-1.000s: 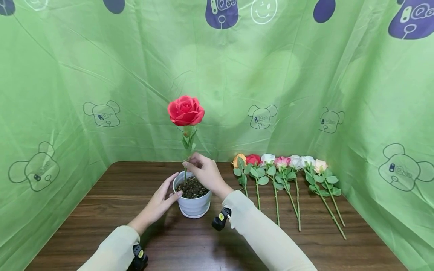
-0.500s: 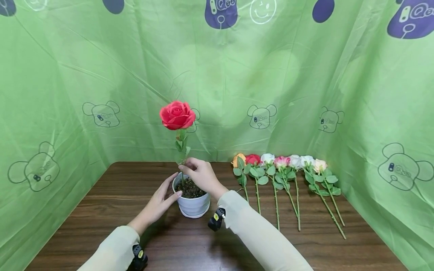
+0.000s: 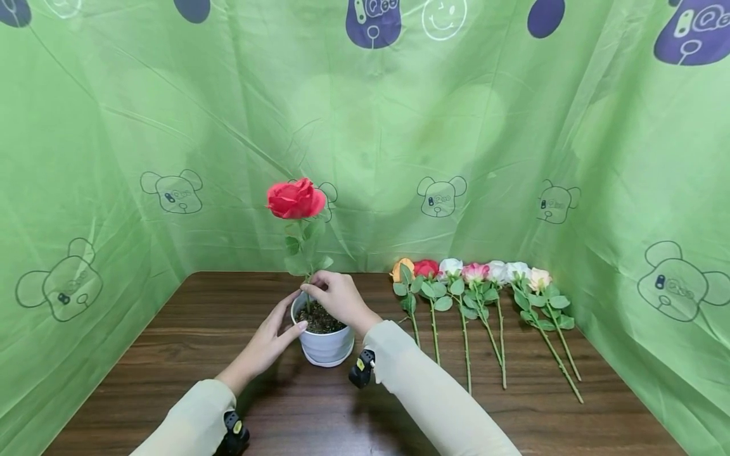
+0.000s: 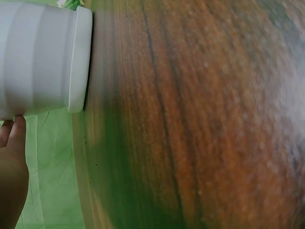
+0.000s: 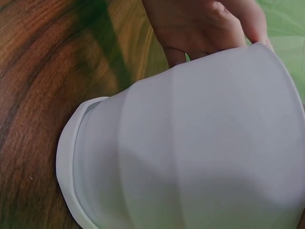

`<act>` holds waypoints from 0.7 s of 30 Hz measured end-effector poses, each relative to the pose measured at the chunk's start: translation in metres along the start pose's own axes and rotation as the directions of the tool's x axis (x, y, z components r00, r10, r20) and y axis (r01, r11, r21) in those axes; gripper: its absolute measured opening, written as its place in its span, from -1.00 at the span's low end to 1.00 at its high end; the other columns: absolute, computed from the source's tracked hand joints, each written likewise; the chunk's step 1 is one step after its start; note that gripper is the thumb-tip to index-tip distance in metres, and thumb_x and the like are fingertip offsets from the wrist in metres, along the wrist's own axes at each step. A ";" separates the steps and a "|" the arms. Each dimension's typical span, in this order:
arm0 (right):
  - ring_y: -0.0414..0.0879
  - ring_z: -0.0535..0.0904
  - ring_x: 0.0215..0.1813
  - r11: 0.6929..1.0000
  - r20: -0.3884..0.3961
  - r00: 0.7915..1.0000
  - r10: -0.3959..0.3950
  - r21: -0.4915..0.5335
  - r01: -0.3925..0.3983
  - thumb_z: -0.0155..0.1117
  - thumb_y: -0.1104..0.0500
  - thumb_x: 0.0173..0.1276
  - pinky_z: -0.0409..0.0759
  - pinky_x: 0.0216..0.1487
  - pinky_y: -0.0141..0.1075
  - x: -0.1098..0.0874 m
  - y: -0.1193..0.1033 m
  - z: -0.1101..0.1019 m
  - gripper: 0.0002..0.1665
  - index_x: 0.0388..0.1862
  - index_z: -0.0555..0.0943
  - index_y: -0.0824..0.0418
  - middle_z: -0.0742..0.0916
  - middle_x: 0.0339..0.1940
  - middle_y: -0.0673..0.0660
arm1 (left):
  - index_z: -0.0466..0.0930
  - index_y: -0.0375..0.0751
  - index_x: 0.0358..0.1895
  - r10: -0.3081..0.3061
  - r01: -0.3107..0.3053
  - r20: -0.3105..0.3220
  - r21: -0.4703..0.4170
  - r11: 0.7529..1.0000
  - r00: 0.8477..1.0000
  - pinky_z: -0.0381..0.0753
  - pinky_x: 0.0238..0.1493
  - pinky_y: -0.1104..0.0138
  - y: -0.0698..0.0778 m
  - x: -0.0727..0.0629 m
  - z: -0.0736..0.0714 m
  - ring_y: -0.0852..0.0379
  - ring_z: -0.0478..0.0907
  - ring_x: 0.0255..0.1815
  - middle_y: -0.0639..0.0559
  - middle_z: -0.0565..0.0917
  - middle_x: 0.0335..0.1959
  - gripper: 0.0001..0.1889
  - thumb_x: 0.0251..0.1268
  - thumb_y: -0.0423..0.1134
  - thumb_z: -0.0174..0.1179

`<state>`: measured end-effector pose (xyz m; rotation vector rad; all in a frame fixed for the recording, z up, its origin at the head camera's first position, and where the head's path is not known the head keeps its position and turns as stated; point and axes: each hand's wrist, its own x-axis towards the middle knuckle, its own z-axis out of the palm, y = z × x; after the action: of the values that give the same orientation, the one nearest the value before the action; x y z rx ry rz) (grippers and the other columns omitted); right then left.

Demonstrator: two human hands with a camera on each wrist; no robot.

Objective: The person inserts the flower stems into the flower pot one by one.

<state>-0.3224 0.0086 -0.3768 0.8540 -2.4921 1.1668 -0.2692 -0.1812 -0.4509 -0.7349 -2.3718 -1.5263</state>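
A red rose (image 3: pixel 296 199) with green leaves stands nearly upright, its stem reaching down into the dark soil (image 3: pixel 326 320) of a white flower pot (image 3: pixel 327 347). My right hand (image 3: pixel 340 300) pinches the stem just above the pot, between thumb and fingers. Round the pot's left side, my left hand (image 3: pixel 269 338) holds it, thumb at the rim. The left wrist view shows fingertips (image 4: pixel 18 126) against the pot's ribbed wall. In the right wrist view the pot fills much of the picture, with the left hand (image 5: pixel 200 28) behind it; the right hand's fingers are hidden there.
Several cut roses, among them an orange rose (image 3: pixel 402 270), a red one (image 3: pixel 426 269) and a peach one (image 3: pixel 538 279), lie in a row on the right of the brown wooden table (image 3: pixel 188 342). A green printed curtain (image 3: pixel 365 139) encloses the table behind and at both sides.
The red rose has moved left and lower, and its bloom has turned so that more leaves show. The right hand has shifted slightly left and down with the stem. The left hand stays put.
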 end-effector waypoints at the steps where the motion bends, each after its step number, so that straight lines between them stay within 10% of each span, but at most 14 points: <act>1: -0.32 0.58 -0.38 1.000 -0.002 1.000 0.002 -0.007 -0.002 0.34 0.01 0.44 0.55 -0.30 -0.45 0.000 0.000 0.000 -0.82 -0.28 0.72 0.08 0.73 -0.41 -0.14 | 0.07 -0.01 0.59 -0.002 0.002 -0.001 0.003 1.000 1.000 0.39 0.33 0.08 0.000 0.000 0.000 -0.18 0.29 0.43 -0.23 0.24 0.51 -0.30 0.49 -0.20 0.17; 21: -0.37 0.56 -0.40 0.991 0.014 1.000 -0.021 -0.129 0.023 0.42 0.00 0.36 0.53 -0.30 -0.48 0.001 0.003 0.004 -0.82 -0.38 0.79 0.05 0.73 -0.47 -0.18 | 0.10 -0.22 0.56 0.025 -0.025 -0.010 0.001 1.000 1.000 0.33 0.30 -0.16 0.001 0.000 0.000 -0.24 0.25 0.44 -0.30 0.26 0.48 -0.32 0.48 -0.27 0.16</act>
<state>-0.3249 0.0069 -0.3810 0.8539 -2.5293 0.9834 -0.2690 -0.1813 -0.4503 -0.7522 -2.3474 -1.5155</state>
